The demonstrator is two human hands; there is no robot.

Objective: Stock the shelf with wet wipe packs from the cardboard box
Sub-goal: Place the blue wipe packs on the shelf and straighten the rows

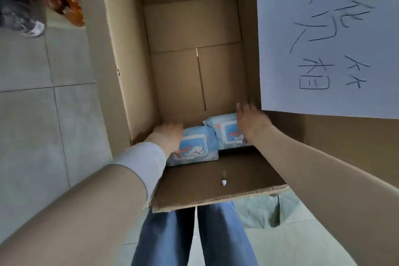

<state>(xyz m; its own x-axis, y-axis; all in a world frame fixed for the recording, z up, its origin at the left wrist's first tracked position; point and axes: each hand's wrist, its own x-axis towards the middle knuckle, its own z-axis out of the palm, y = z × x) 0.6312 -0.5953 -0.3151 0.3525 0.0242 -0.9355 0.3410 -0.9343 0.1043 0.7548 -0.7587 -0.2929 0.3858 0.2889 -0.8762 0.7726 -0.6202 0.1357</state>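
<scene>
A deep open cardboard box stands on the floor in front of me. Two light blue wet wipe packs lie at its bottom near the front wall. The left pack is gripped along its left side by my left hand. The right pack is partly covered by my right hand, whose fingers spread over its right end. Whether the right hand grips it I cannot tell. No shelf is in view.
The front flap of the box folds toward my legs. A white paper sign with handwritten characters covers the right flap. Grey floor tiles lie to the left. Another person's shoe shows at the top left.
</scene>
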